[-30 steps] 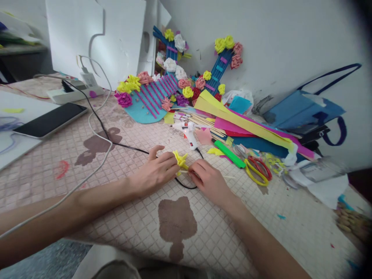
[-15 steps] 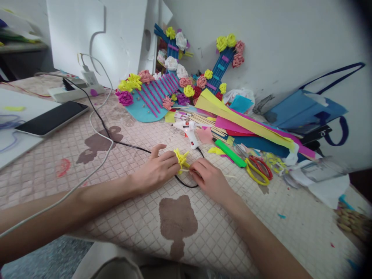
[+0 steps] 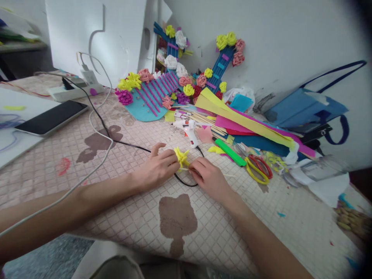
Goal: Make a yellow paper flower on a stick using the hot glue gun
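A yellow paper flower (image 3: pixel 181 157) with pointed petals sits between my two hands, low over the table. My left hand (image 3: pixel 158 164) is closed at the flower's left side, thumb raised and fingertips against the petals. On the other side, my right hand (image 3: pixel 207 176) pinches a thin pale wooden stick (image 3: pixel 185 169) that runs to the flower's base; its far end shows past the hand. Fingers partly hide where stick and flower meet. Just beyond lies a white glue gun (image 3: pixel 189 133), its black cord looping beneath my hands.
Right of the glue gun are a green cutter (image 3: pixel 230 152), scissors (image 3: pixel 257 170), wooden sticks (image 3: pixel 207 123) and coloured paper strips (image 3: pixel 247 119). Blue flower-covered guitar shapes (image 3: pixel 151 100) stand behind. At left lie a phone (image 3: pixel 52 117), a power strip (image 3: pixel 72 91) and a white cable (image 3: pixel 95 166).
Almost nothing differs. Both hands keep their hold at the yellow flower and stick, with only a very slight shift of the view.
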Action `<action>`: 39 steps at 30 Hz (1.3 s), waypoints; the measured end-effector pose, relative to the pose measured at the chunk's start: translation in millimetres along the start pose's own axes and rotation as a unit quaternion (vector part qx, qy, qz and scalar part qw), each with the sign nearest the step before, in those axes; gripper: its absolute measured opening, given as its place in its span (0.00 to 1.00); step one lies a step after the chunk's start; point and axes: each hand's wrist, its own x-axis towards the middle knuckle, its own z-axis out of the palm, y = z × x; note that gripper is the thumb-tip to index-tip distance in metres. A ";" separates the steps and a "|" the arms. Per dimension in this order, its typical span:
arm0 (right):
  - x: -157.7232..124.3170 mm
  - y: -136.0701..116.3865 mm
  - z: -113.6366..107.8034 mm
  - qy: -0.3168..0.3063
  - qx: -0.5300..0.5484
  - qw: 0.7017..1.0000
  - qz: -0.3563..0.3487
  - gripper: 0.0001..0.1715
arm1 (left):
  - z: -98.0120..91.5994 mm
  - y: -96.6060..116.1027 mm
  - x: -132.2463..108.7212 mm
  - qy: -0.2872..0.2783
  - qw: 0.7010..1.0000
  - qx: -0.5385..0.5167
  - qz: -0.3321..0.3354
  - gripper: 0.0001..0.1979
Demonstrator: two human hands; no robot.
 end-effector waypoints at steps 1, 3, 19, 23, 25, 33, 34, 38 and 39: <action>0.0 0.1 0.2 -0.001 0.000 1.000 0.001 0.07 | 0.1 0.1 0.1 -0.001 1.000 -0.002 -0.002 0.09; -0.1 0.4 0.9 -0.002 0.002 1.000 0.000 0.07 | 0.1 0.3 0.3 -0.004 1.000 -0.007 -0.007 0.09; 7.6 -7.6 11.4 0.027 -0.018 0.999 -0.013 0.08 | 0.3 1.1 2.2 -0.004 0.999 -0.040 -0.032 0.09; 8.0 -6.0 12.0 0.032 -0.021 0.999 -0.010 0.08 | 1.3 0.5 1.8 0.004 0.997 -0.060 -0.055 0.05; 7.8 -5.3 11.6 0.032 -0.018 0.999 -0.006 0.07 | 1.4 0.3 1.9 0.007 0.996 -0.062 -0.061 0.04; 8.7 -6.5 12.1 0.043 -0.017 0.999 -0.012 0.07 | -2.4 -0.6 2.2 -0.010 0.997 -0.055 -0.056 0.04; 8.8 -6.7 12.4 0.044 -0.015 0.999 -0.015 0.07 | -2.7 -0.7 2.2 -0.010 0.997 -0.053 -0.054 0.05; 9.0 -7.5 13.1 0.047 -0.010 0.999 -0.024 0.08 | -2.8 -0.5 2.3 -0.013 0.997 -0.046 -0.053 0.06; 9.0 -7.6 13.1 0.045 -0.011 0.999 -0.025 0.08 | -2.6 -0.3 2.3 -0.015 0.998 -0.044 -0.051 0.07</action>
